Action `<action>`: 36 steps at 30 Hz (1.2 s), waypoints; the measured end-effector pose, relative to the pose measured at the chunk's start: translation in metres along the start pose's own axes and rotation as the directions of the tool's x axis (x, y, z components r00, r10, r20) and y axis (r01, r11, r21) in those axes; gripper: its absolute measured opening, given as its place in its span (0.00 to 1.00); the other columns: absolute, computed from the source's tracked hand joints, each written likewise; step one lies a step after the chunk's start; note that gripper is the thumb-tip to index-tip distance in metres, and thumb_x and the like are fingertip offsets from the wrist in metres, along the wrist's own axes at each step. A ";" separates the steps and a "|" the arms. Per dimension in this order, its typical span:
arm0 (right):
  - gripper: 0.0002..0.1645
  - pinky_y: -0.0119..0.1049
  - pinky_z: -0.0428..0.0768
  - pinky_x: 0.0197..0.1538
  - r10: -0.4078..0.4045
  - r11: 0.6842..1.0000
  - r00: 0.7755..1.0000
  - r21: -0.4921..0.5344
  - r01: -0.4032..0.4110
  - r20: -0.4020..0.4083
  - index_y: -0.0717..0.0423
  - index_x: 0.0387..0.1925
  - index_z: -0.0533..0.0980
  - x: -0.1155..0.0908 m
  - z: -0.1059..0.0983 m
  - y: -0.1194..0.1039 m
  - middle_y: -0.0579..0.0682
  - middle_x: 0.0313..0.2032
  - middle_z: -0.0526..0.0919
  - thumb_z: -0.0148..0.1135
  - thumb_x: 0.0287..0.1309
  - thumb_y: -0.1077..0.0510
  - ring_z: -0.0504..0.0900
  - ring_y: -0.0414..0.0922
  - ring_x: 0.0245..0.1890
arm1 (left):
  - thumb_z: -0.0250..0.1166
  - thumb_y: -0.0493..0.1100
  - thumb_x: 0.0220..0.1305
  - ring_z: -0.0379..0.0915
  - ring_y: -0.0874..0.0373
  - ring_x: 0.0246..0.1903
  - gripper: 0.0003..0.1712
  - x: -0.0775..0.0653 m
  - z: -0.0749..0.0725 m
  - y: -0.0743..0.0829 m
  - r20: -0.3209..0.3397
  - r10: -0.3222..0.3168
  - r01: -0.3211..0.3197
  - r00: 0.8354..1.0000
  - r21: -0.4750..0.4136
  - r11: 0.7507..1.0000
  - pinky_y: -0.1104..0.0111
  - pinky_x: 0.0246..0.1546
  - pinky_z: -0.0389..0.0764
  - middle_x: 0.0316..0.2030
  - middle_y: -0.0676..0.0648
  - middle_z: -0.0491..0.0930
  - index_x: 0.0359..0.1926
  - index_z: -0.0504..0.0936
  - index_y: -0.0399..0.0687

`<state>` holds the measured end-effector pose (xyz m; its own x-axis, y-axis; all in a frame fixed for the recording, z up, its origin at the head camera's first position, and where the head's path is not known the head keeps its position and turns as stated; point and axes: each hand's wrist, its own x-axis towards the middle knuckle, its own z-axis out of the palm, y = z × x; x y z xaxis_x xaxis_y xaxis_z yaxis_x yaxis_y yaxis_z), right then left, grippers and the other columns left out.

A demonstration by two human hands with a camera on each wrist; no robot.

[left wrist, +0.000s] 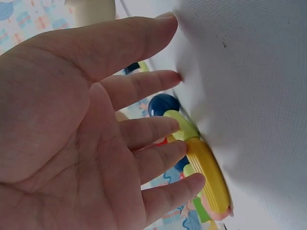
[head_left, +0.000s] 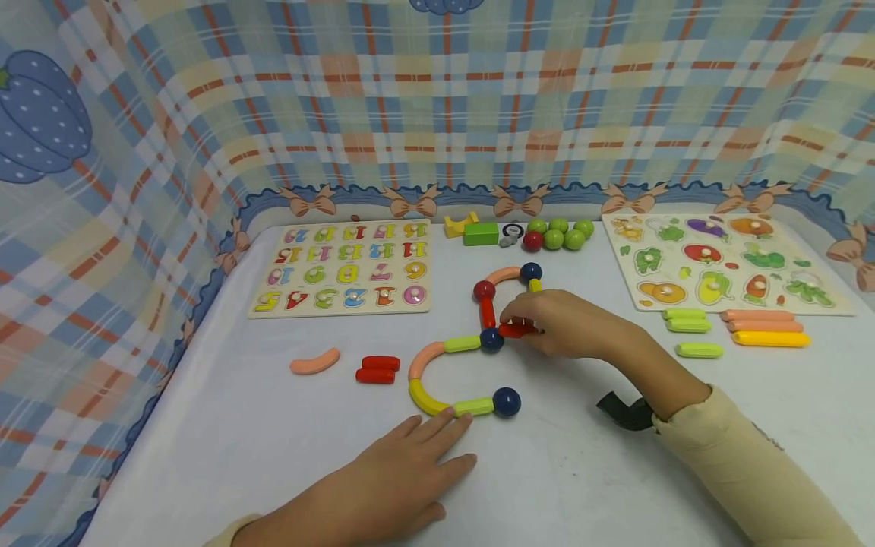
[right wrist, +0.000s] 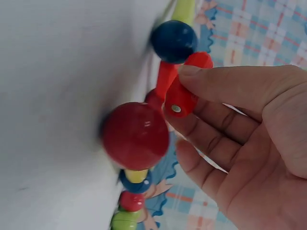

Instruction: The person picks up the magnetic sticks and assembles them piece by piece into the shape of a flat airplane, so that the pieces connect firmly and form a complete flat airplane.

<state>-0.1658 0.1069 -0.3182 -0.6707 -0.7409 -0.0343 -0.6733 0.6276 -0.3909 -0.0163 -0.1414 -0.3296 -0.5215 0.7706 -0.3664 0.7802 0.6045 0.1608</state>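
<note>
My right hand [head_left: 567, 323] pinches a short red rod [right wrist: 183, 91] between thumb and fingers; a metal dot shows on its end. In the head view, that rod's left end is at a dark blue ball [head_left: 492, 339]. An upright red rod [head_left: 488, 312] links this ball to a red ball [head_left: 484, 290]. Another red ball [right wrist: 135, 136] looms close in the right wrist view, hidden by the hand from above. My left hand [head_left: 390, 475] lies spread, its fingertips touching the yellow curved rod [left wrist: 207, 175] and light green rod [head_left: 475, 407] of the lower curve, which ends in a blue ball [head_left: 506, 403].
Left of the figure lie two red rods [head_left: 376, 376] and a pink curved rod [head_left: 315, 362]. A number puzzle board [head_left: 342, 267] and vegetable puzzle board [head_left: 673, 251] stand behind, with green balls [head_left: 574, 239] between. Several spare rods [head_left: 699, 349] lie at right. A black curved piece [head_left: 623, 411] is under the right forearm.
</note>
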 end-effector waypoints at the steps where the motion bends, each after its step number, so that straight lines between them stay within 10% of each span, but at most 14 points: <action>1: 0.20 0.36 0.76 0.43 -0.001 1.000 1.000 -0.001 0.001 -0.004 0.49 0.43 0.79 -0.001 0.002 0.002 0.40 0.36 0.79 0.68 0.45 0.65 0.74 0.39 0.36 | 0.65 0.57 0.52 0.43 0.52 0.66 0.37 0.000 0.000 0.000 -0.001 0.001 -0.001 1.000 -0.002 1.000 0.53 0.55 0.64 0.67 0.50 0.50 0.63 0.63 0.63; 36: 0.10 0.32 0.73 0.34 -0.002 0.999 1.000 -0.035 0.002 0.014 0.47 0.32 0.81 -0.008 0.007 0.029 0.42 0.27 0.72 0.71 0.43 0.55 0.71 0.41 0.30 | 0.64 0.57 0.53 0.44 0.53 0.66 0.36 -0.001 0.000 -0.003 -0.014 -0.005 0.005 1.000 -0.008 1.000 0.52 0.54 0.65 0.67 0.50 0.50 0.63 0.64 0.62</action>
<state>-0.1782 0.1294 -0.3362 -0.6651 -0.7453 -0.0464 -0.6854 0.6339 -0.3584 -0.0183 -0.1445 -0.3293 -0.5302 0.7705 -0.3539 0.7749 0.6097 0.1665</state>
